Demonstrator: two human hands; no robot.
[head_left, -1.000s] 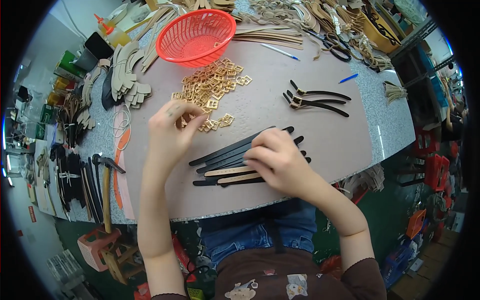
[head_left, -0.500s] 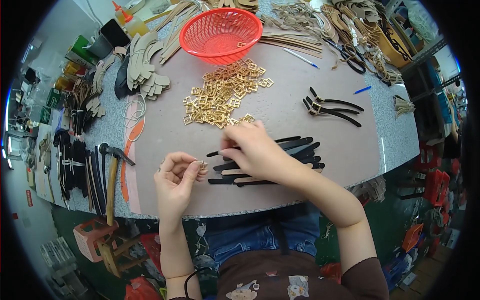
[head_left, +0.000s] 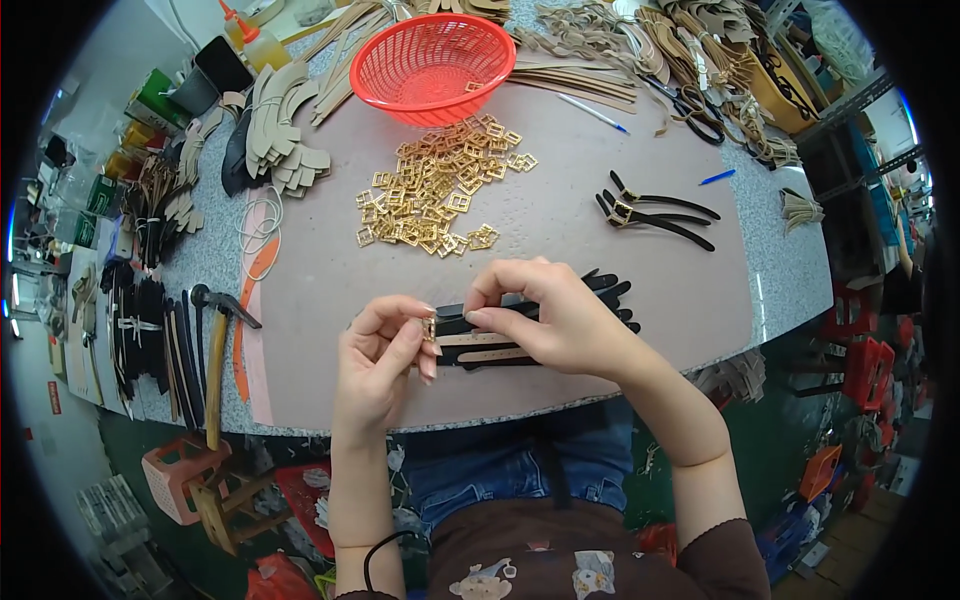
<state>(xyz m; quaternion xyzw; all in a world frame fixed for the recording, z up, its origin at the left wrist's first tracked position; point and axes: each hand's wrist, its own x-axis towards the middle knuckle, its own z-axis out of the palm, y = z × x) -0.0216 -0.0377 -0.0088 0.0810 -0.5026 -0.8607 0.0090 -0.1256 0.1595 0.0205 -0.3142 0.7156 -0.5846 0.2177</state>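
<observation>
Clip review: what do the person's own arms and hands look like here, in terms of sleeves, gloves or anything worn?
Both hands are bare, with no gloves. The left hand and its forearm are uncovered up to the picture's lower edge. The right hand and its forearm are bare too; a dark brown sleeve begins near the elbow. No rings, watch or bracelets can be made out.

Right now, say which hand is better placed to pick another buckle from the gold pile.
Probably the left hand: it sits below the gold buckle pile, while the right hand pinches a black strap.

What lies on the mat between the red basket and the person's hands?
In the head view, a heap of gold buckles lies between the red basket and the hands; nearer them, the mat is bare.
</observation>
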